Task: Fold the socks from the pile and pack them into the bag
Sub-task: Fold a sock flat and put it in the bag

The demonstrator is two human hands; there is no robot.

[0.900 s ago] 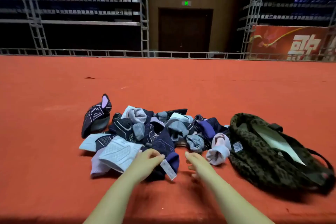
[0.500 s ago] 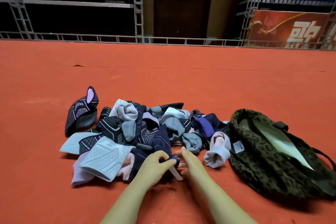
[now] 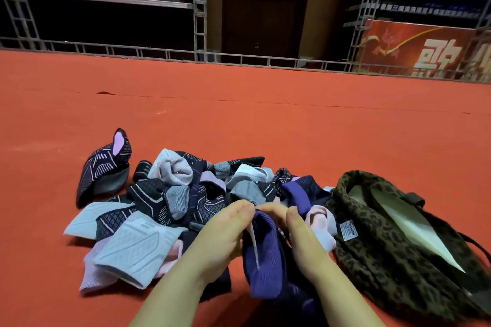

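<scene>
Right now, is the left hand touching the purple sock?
Touching. The head view shows the left hand pinching the top edge of the purple sock, with the right hand gripping that edge from the other side.

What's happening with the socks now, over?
Left hand and right hand both pinch the purple sock. Sock pile unfolded. Leopard bag open, nothing blocking.

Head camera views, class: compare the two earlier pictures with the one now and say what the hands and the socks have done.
Both hands have closed in on the purple sock. The left hand and right hand now pinch its top edge and have lifted it towards the person, its white tag hanging down. The sock pile and the leopard-print bag, open beside it, lie as they did.
</scene>
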